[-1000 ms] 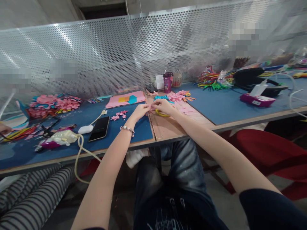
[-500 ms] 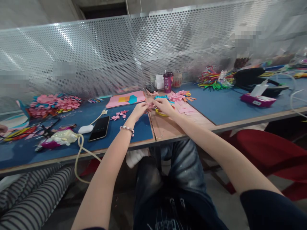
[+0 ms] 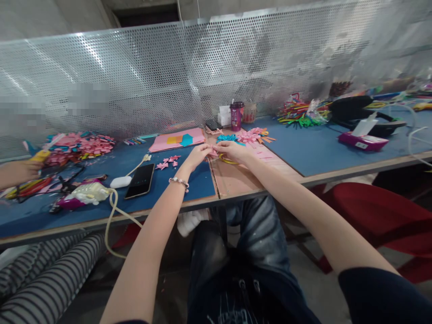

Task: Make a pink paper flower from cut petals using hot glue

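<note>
My left hand (image 3: 200,155) and my right hand (image 3: 232,151) meet over the tan board, fingertips pinched together on a small piece of pink paper (image 3: 213,153). Fingers cover much of that piece, so its folds cannot be made out. Beneath my right hand a yellow loop (image 3: 227,159) partly shows. Just beyond it are blue paper strips (image 3: 229,138) and a fringed pink paper cluster (image 3: 251,135). To the left of my left hand, several small folded pink pieces (image 3: 168,162) lie on the blue mat (image 3: 199,180).
Left of my arm lie a black phone (image 3: 140,181), a white charger (image 3: 120,182) and a cable. Pink and blue sheets (image 3: 177,138) lie behind. A purple cup (image 3: 236,116) stands near the perforated metal screen (image 3: 135,85). At far left, a co-worker's hand (image 3: 25,172) holds a yellow-handled tool (image 3: 41,155).
My hands have drawn slightly closer together around the pink paper. At far left, the co-worker's hand has reached further in, raised with the yellow-handled tool.
</note>
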Motion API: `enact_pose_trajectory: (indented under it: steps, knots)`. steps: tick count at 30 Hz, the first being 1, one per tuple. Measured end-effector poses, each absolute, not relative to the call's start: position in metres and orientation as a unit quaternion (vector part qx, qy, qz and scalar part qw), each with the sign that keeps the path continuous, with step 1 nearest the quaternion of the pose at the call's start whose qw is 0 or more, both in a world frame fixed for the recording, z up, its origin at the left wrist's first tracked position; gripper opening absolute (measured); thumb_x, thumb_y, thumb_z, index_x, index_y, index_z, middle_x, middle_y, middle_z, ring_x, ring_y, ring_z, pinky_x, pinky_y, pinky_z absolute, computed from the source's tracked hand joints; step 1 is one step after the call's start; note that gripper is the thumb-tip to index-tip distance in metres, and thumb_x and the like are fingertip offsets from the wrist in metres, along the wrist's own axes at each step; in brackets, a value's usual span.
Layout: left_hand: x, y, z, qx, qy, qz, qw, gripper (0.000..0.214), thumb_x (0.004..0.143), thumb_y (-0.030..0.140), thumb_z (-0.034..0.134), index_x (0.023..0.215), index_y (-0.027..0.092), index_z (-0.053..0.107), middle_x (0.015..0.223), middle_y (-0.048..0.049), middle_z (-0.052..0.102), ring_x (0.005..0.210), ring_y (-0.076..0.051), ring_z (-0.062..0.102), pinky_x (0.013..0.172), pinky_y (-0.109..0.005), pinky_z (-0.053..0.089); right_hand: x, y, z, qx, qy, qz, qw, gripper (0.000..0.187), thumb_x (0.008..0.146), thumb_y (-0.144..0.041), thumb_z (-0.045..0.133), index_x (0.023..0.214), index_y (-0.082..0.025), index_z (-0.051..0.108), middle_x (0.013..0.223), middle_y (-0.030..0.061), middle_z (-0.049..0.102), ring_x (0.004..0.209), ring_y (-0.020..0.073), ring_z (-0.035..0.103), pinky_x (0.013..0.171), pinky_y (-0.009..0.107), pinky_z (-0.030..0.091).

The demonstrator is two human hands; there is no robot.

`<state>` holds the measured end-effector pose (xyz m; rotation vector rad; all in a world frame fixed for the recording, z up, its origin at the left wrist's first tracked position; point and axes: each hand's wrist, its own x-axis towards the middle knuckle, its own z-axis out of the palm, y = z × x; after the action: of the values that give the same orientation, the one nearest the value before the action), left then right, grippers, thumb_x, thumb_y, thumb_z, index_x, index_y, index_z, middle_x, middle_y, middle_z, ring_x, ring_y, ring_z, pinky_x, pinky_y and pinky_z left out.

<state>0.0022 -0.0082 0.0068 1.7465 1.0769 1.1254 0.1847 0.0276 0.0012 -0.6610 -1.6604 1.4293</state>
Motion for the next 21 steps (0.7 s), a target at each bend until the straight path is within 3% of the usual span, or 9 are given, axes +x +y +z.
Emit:
enact_pose_trajectory:
  steps: [11,17,21]
  knots:
    - [0.0031,-0.0095,0.0064,0.688,0.395,0.447,0.412,0.009,0.077,0.019,0.056,0.079,0.016,0.064,0.071,-0.0024,0.062,0.067,-0.014,0.058,0.065,-0.026,0.047,0.1825,0.0253,0.0019,-0.277,-0.679,0.525,0.432,0.042,0.063,-0.049,0.08,0.077,-0.015,0.059,0.06,-0.0053,0.052,0.048,0.0058,0.042,0.044,0.02,0.03]
    - [0.0017,-0.0063,0.0046,0.683,0.398,0.448,0.418,0.011,0.077,0.02,0.059,0.077,0.013,0.067,0.072,-0.004,0.065,0.065,-0.014,0.058,0.067,-0.028,0.048,0.1828,0.0262,0.0023,-0.304,-0.706,0.468,0.436,0.04,0.066,-0.051,0.077,0.074,-0.013,0.065,0.055,-0.0049,0.051,0.043,0.0045,0.033,0.041,0.021,0.019]
    - [0.0014,-0.0056,0.0045,0.68,0.404,0.448,0.416,0.013,0.078,0.024,0.059,0.078,0.013,0.067,0.074,-0.0058,0.067,0.066,-0.015,0.06,0.067,-0.029,0.048,0.1828,0.0284,0.0011,-0.313,-0.717,0.437,0.444,0.039,0.069,-0.051,0.074,0.071,-0.013,0.065,0.053,-0.0052,0.049,0.043,0.0047,0.031,0.041,0.021,0.018]
